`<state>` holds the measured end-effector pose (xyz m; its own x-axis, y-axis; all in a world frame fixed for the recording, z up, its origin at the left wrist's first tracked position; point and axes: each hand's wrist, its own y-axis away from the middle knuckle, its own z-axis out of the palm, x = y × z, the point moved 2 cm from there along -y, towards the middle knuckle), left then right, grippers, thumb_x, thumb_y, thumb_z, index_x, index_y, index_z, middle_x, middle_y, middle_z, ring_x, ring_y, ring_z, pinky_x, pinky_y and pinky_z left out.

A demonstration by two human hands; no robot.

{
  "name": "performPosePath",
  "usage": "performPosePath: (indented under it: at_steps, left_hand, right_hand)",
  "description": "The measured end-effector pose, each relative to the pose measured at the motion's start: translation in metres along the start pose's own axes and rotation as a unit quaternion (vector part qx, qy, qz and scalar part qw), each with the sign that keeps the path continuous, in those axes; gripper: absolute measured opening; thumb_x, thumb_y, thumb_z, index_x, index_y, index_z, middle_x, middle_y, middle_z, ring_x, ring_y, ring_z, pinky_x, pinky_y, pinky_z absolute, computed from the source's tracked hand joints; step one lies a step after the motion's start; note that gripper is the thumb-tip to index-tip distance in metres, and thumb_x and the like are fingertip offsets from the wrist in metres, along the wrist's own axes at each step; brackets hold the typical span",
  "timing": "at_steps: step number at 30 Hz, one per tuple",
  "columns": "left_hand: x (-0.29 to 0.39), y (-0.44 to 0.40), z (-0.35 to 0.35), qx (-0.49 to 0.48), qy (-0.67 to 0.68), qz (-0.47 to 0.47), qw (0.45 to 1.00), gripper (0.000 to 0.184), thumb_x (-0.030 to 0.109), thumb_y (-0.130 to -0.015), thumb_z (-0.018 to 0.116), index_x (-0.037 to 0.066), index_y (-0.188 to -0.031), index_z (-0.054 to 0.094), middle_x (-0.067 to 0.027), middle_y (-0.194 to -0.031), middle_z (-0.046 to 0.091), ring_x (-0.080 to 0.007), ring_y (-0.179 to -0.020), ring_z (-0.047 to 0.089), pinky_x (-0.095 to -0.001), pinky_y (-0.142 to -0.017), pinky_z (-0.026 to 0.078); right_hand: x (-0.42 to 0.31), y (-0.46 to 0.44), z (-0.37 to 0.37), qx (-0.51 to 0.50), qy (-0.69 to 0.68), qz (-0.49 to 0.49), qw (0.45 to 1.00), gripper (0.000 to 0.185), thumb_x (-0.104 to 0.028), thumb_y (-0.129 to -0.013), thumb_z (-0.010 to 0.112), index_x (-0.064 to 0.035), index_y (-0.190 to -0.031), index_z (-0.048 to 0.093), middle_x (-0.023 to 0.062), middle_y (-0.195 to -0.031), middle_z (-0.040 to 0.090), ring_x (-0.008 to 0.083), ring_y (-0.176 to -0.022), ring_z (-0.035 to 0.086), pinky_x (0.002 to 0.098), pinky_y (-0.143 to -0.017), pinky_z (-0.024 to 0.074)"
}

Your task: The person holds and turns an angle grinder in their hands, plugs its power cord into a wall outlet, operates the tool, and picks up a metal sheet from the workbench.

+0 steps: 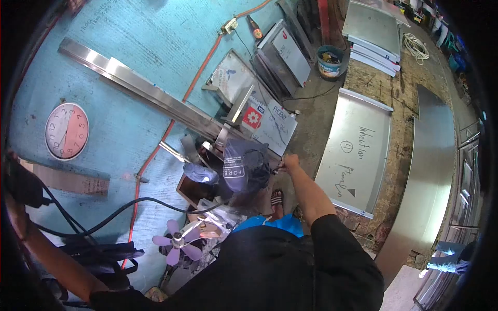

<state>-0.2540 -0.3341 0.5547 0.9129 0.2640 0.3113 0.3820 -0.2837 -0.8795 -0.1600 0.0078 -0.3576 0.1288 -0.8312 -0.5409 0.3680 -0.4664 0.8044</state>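
Note:
My right hand (290,162) is closed at the right end of a dark blue cloth bag (241,165), seemingly gripping its gathered dark edge. White printing with the letters "FORES" shows on the bag. A smaller blue cloth bundle (201,173) lies just left of it. At the far left edge my left hand (16,217) is partly cut off, beside a dark black object (28,184) with cords hanging from it. Shadow and the frame edge hide my left fingers.
A purple-bladed fan (178,241) stands below the bags. A wall clock (67,131), metal channels (140,92) and an orange cord (199,72) are on the blue wall. Marked metal panels (355,153) lie on the wooden bench at right, near a bucket (330,63).

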Motion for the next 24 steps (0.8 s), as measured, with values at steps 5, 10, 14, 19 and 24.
performPosePath:
  at_steps: [5,10,14,19,24]
  left_hand:
    - [0.026,-0.02,0.022,-0.031,-0.04,-0.042,0.998,0.037,0.028,-0.075,0.068,-0.005,-0.09,0.066,-0.0151,-0.08,0.067,-0.0249,-0.062,0.064,-0.0386,-0.059,0.056]
    - [0.023,-0.034,0.016,-0.12,0.054,0.082,0.988,0.042,0.037,-0.08,0.063,-0.004,-0.087,0.069,-0.0203,-0.086,0.069,-0.0295,-0.07,0.068,-0.0426,-0.068,0.059]
    - [0.039,-0.035,0.011,-0.093,-0.006,-0.006,0.996,0.041,0.035,-0.082,0.06,-0.004,-0.091,0.069,-0.0221,-0.088,0.069,-0.0314,-0.074,0.069,-0.0446,-0.072,0.059]
    - [0.028,-0.024,-0.002,-0.228,-0.044,0.249,0.94,0.04,0.032,-0.085,0.058,-0.006,-0.091,0.068,-0.0199,-0.083,0.068,-0.0296,-0.072,0.067,-0.0412,-0.069,0.058]
    - [0.019,-0.002,0.021,-0.126,-0.061,-0.086,0.986,0.041,0.032,-0.085,0.059,-0.008,-0.092,0.067,-0.0199,-0.085,0.067,-0.0283,-0.07,0.066,-0.0377,-0.063,0.057]
  right_hand:
    - [-0.002,0.093,0.032,0.007,0.53,-0.229,0.816,0.057,-0.011,-0.08,0.066,0.006,-0.13,0.045,0.0238,-0.125,0.056,0.0393,-0.112,0.06,0.0493,-0.092,0.0497]
    - [0.01,0.174,0.078,-0.092,0.623,-0.536,0.562,0.073,-0.007,-0.074,0.069,-0.0053,-0.141,0.04,0.0186,-0.144,0.043,0.0383,-0.13,0.047,0.0489,-0.107,0.0403]
    - [0.041,0.133,0.082,-0.052,0.624,-0.408,0.664,0.041,-0.009,-0.086,0.057,-0.0063,-0.127,0.054,0.0202,-0.137,0.05,0.0372,-0.128,0.049,0.0515,-0.111,0.0359]
    - [0.011,0.074,0.05,-0.118,0.703,-0.558,0.425,0.028,-0.023,-0.094,0.053,-0.0024,-0.111,0.063,0.0215,-0.121,0.062,0.0385,-0.119,0.056,0.0512,-0.1,0.046]
    - [-0.117,0.138,0.074,-0.272,0.674,-0.407,0.554,0.033,-0.032,-0.097,0.055,-0.0016,-0.108,0.062,0.0201,-0.101,0.068,0.0411,-0.095,0.066,0.0513,-0.08,0.0526]
